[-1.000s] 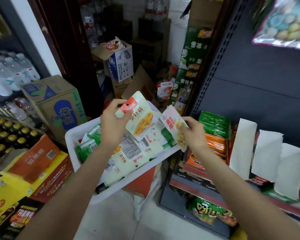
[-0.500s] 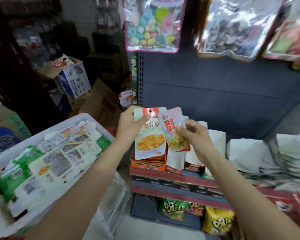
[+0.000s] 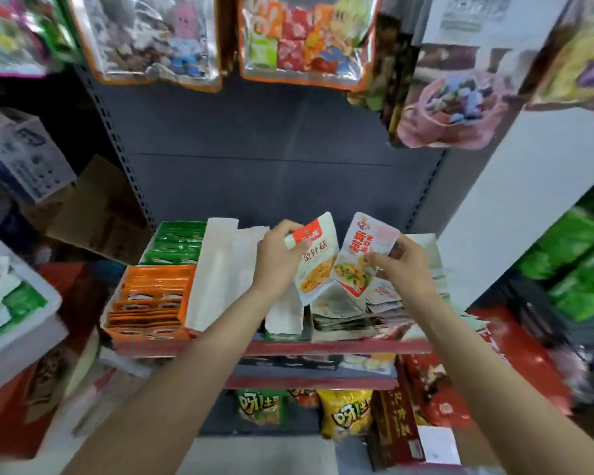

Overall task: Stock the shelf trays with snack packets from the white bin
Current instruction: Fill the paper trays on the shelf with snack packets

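My left hand [image 3: 278, 258] grips a white snack packet with a red top and a picture of yellow strips [image 3: 316, 265]. My right hand [image 3: 403, 265] pinches a second white and pink packet with red lettering [image 3: 364, 252]. Both packets hang side by side above the shelf trays [image 3: 217, 279], over a tray of loose pale packets [image 3: 343, 310]. The white bin [image 3: 18, 330] stands at the far left edge with several white and green packets in it.
An orange tray of packets [image 3: 151, 296] and a green one [image 3: 175, 241] fill the shelf's left side. Red shelf lip [image 3: 288, 347] runs in front. Candy bags [image 3: 306, 39] hang overhead. Yellow and green snack bags [image 3: 347, 413] lie on the bottom shelf. Cartons [image 3: 25, 159] stand at the left.
The view has swung right from the bin to the shelf. Both hands carried their packets over the middle trays, and the packets have come apart slightly.
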`<state>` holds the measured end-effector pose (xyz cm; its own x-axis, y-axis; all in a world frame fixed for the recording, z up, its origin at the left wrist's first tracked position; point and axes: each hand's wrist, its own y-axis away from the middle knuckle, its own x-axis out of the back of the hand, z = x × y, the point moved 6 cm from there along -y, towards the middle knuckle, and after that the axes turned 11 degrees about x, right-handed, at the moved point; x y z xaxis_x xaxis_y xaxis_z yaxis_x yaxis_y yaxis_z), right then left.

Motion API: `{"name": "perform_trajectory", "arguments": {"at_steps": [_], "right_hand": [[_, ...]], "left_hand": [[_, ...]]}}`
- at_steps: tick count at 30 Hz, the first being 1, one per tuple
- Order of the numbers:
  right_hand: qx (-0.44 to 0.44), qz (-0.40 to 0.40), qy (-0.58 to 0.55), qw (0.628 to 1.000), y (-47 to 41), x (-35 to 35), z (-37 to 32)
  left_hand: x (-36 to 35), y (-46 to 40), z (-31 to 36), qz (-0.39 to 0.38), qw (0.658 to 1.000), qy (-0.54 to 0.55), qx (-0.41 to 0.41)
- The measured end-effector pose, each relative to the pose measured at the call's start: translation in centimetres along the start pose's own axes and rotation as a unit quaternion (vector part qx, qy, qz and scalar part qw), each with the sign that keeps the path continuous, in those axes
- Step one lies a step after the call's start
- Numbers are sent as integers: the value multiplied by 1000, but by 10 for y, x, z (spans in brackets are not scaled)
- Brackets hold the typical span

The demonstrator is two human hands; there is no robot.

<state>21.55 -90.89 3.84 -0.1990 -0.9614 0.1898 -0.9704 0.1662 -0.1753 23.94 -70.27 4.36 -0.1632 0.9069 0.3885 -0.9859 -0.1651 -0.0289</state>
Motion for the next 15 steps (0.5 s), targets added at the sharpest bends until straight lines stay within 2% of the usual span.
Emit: {"name": "perform_trajectory", "arguments": {"at_steps": [5, 12, 15], "right_hand": [[-16, 37, 1, 999, -7, 35, 20], [-9, 57, 23, 998, -12, 59, 33], [-8, 52, 61, 997, -17, 65, 39]], "left_hand": [[-40, 11, -6, 17, 999, -50, 6], [-79, 38, -16, -76, 993, -85, -34], [-91, 43, -24, -123, 980, -141, -61]]}}
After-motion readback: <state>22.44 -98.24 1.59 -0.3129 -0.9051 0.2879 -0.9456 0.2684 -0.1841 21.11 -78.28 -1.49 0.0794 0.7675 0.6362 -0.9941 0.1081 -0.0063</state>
